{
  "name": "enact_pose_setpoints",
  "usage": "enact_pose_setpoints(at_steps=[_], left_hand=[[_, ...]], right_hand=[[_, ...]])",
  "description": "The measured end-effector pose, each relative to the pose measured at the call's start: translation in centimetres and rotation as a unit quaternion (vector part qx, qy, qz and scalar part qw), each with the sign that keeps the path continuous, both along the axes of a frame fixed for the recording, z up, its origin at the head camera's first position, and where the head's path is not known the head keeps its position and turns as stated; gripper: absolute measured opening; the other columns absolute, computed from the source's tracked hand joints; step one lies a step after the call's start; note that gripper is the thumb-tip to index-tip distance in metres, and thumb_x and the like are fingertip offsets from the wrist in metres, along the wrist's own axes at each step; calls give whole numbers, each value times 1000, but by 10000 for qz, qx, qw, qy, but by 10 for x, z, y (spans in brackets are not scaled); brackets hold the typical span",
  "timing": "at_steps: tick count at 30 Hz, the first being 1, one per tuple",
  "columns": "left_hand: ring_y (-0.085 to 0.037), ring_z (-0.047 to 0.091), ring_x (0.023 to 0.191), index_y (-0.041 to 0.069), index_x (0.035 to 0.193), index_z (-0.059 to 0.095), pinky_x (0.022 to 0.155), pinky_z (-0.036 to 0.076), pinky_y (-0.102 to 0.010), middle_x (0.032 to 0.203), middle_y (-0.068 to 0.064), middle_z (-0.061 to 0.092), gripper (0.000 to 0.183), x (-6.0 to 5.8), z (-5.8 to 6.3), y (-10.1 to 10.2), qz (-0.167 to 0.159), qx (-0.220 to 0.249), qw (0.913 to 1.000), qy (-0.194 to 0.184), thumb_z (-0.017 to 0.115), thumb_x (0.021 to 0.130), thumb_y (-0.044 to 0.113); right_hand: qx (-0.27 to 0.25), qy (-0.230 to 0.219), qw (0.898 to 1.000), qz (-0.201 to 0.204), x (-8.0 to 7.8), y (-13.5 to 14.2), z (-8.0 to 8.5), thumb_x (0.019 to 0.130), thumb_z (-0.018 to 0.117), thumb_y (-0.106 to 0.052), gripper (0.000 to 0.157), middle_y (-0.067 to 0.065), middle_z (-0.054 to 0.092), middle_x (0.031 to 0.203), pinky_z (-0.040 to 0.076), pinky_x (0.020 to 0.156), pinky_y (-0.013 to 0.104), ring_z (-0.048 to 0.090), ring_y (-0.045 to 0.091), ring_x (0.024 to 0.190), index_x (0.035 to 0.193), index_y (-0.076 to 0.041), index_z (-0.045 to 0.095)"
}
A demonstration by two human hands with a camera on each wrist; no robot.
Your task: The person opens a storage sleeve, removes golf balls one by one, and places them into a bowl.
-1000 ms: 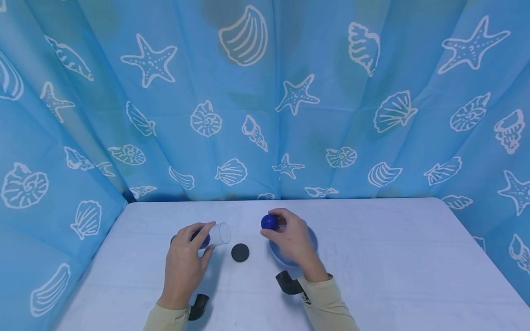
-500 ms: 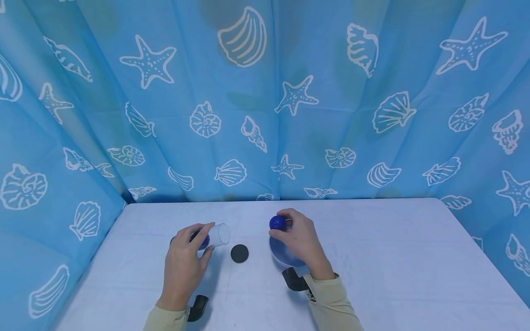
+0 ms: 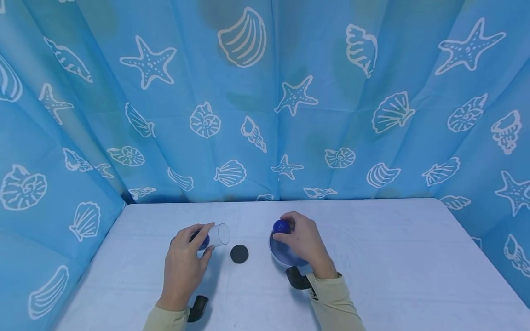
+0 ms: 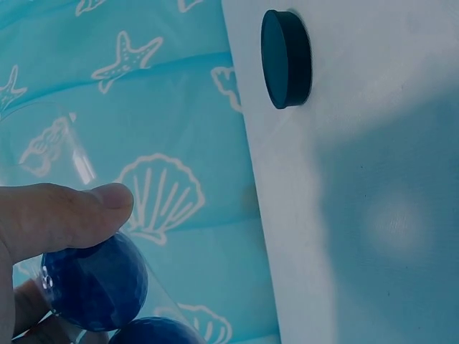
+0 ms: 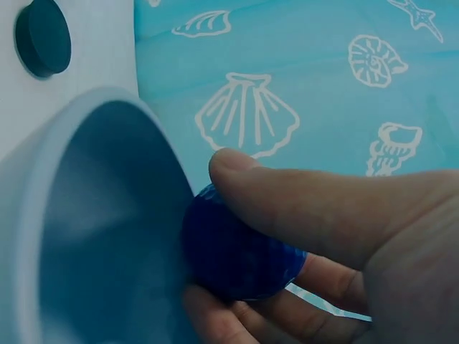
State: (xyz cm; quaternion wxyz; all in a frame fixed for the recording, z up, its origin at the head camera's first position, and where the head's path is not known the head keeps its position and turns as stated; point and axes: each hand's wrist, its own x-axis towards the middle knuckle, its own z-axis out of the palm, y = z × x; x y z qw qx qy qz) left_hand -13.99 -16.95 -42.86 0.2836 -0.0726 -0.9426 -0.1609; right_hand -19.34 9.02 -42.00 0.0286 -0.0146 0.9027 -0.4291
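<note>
Left hand (image 3: 182, 262) grips a clear cylindrical container (image 3: 220, 234), tilted with its mouth toward the right. Inside it, the left wrist view shows two dark blue balls, one ball (image 4: 97, 283) just under the thumb and a second ball (image 4: 158, 332) partly cut off by the frame. Between thumb and fingers, my right hand (image 3: 304, 239) pinches a shiny blue ball (image 5: 240, 247). That ball is at the far rim of a blue-grey bowl (image 3: 283, 253), which the hand partly covers. In the right wrist view the bowl's inside looks bare where it shows.
A round black lid (image 3: 239, 253) lies flat on the white-covered table (image 3: 397, 266), between the container and the bowl. Behind the table hangs a blue curtain (image 3: 298, 133) printed with shells and starfish. Black curved pieces sit at both wrists.
My right hand has moved right and then slightly down with the blue ball, bringing it from left of the bowl to the bowl's far rim. The left hand holds the container steady.
</note>
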Motion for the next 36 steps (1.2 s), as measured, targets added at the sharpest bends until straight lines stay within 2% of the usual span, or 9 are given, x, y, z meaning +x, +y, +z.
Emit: enact_pose_setpoints(at_steps=[6, 10, 21, 36], left_hand=[[-37, 62, 111, 12, 126, 70, 94, 54, -52, 118, -17, 65, 65, 0, 0, 0, 1, 25, 10000, -3, 93, 67, 4], [-37, 62, 112, 13, 127, 69, 94, 54, -53, 118, -17, 65, 65, 0, -1, 0, -3, 35, 10000, 17, 93, 67, 4], [-37, 62, 111, 13, 127, 69, 94, 54, -53, 118, -17, 65, 66, -1, -1, 1, -19, 52, 10000, -1, 93, 67, 4], [-37, 62, 112, 13, 128, 69, 95, 54, -53, 119, -16, 65, 65, 0, 0, 1, -17, 80, 9999, -82, 93, 68, 4]], right_hand=[[259, -124, 9995, 145, 1, 2, 0, 85, 81, -16, 44, 16, 67, 118, 55, 91, 49, 63, 30, 106, 123, -1, 64], [397, -187, 9987, 246, 0, 2, -1, 84, 82, -15, 43, 16, 67, 115, 55, 91, 50, 64, 31, 107, 121, -1, 65], [663, -584, 9952, 420, 0, -1, -8, 81, 83, -14, 49, 19, 64, 125, 53, 95, 56, 60, 38, 117, 125, -1, 63], [1128, -549, 9913, 405, 1, -5, -8, 77, 87, -11, 45, 15, 65, 120, 52, 98, 53, 60, 35, 116, 116, -4, 66]])
